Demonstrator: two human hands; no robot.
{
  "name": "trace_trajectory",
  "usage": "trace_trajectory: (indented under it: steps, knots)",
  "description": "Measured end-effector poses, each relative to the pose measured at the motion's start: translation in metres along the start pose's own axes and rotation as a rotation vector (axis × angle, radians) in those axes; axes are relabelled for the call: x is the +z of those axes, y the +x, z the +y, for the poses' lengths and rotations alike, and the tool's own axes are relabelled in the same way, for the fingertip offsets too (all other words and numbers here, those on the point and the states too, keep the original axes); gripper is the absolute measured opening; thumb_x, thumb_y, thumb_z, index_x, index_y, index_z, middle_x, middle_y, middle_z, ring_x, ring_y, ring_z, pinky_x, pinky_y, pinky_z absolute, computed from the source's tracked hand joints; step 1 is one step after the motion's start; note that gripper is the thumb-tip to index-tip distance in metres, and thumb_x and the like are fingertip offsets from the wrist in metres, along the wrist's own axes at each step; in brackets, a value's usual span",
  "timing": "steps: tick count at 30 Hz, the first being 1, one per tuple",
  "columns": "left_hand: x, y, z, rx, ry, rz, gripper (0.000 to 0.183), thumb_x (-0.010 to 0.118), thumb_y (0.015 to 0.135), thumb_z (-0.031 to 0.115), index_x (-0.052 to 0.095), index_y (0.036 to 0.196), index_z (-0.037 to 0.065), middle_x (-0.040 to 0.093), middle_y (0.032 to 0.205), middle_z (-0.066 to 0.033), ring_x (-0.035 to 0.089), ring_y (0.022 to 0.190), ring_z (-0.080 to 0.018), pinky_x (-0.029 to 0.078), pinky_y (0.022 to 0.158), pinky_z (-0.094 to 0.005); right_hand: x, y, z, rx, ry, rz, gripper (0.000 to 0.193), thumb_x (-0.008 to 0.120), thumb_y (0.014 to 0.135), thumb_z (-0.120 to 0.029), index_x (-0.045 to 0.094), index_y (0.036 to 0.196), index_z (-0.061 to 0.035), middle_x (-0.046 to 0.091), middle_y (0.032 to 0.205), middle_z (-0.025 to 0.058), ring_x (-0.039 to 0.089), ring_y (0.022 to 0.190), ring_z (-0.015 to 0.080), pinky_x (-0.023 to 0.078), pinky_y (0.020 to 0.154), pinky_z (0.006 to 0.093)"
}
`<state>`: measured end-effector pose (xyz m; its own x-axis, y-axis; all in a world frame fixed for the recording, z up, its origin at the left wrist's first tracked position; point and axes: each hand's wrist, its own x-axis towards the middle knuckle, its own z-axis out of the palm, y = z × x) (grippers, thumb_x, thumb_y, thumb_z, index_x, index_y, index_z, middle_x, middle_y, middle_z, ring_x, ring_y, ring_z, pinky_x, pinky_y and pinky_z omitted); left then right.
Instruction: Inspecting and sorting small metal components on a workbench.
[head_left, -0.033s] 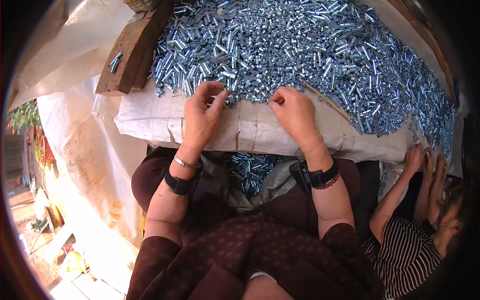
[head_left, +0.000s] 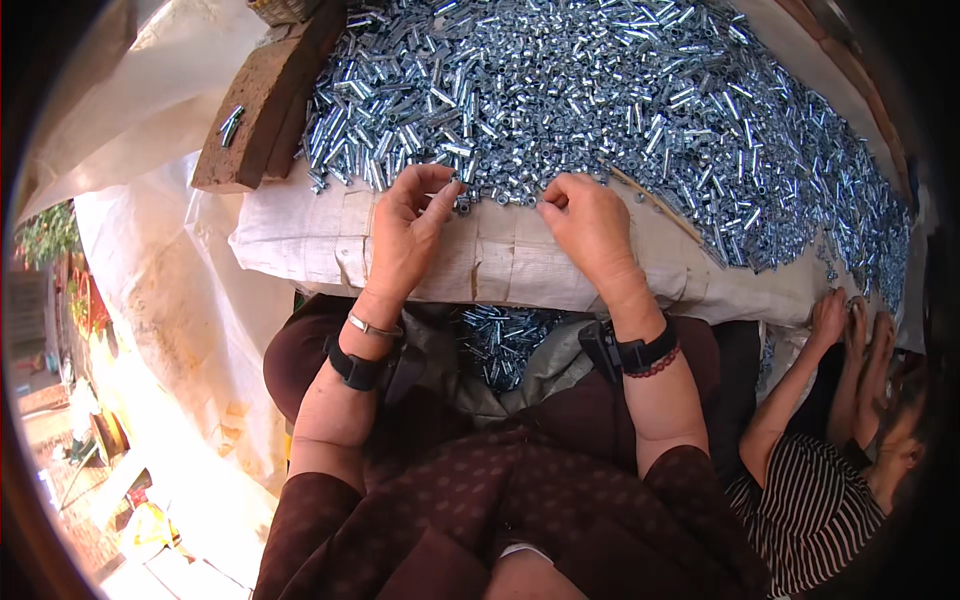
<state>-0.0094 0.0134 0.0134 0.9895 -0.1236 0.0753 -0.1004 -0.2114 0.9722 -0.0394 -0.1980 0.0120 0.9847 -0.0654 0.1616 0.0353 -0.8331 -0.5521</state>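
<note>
My left hand [head_left: 405, 230] is at the near edge of a heap of small silvery metal tubes [head_left: 590, 110]. Its thumb and forefinger curl toward each other beside a few short tubes [head_left: 463, 205]; what lies between the fingertips cannot be made out. To its right, my right hand [head_left: 592, 225] has thumb and forefinger pinched at the heap's edge, and anything in that pinch is too small to tell. Both wrists hover over the pale woven cloth [head_left: 490, 250] along the front.
A thin wooden stick [head_left: 655, 203] lies against the heap. At the left stands a thick wooden block [head_left: 255, 110] with two or so tubes on it. More tubes [head_left: 505, 340] lie below, between my knees. At right, a co-worker's hands [head_left: 850, 325] touch the cloth edge.
My left hand has shifted very slightly to the right. The right hand and the heap look the same.
</note>
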Motion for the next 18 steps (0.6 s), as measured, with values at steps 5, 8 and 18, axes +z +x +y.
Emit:
trace_trajectory:
  steps: [5,8,18]
  knots:
    - [0.003,-0.007,0.016,-0.223,-0.314,-0.147,0.021,0.061,0.090,0.015,0.061,0.108,0.004,0.066,0.090,-0.0017,0.050,0.066,-0.0031,0.039,0.061,-0.0167,0.003,0.003,-0.008,0.086,0.266,0.001,0.010,0.067,0.078,-0.013,0.063,0.080,-0.0046,0.065,0.077,0.0084,0.063,0.067,0.0231,0.050,0.062,0.0347]
    - [0.004,-0.009,0.016,-0.320,-0.463,-0.211,0.022,0.063,0.089,0.016,0.061,0.108,0.004,0.066,0.089,-0.0015,0.052,0.067,-0.0033,0.041,0.060,-0.0166,-0.005,0.002,-0.022,0.159,0.803,-0.085,0.016,0.068,0.082,-0.016,0.064,0.083,-0.0007,0.066,0.075,0.0057,0.061,0.063,0.0127,0.049,0.058,0.0264]
    - [0.009,-0.015,0.020,-0.301,-0.410,-0.304,0.023,0.063,0.090,0.016,0.061,0.108,0.002,0.067,0.093,-0.0044,0.060,0.072,-0.0072,0.046,0.063,-0.0187,-0.012,0.002,-0.032,0.322,1.203,-0.253,0.018,0.067,0.083,-0.017,0.063,0.089,-0.0012,0.064,0.075,0.0030,0.058,0.062,0.0074,0.046,0.056,0.0202]
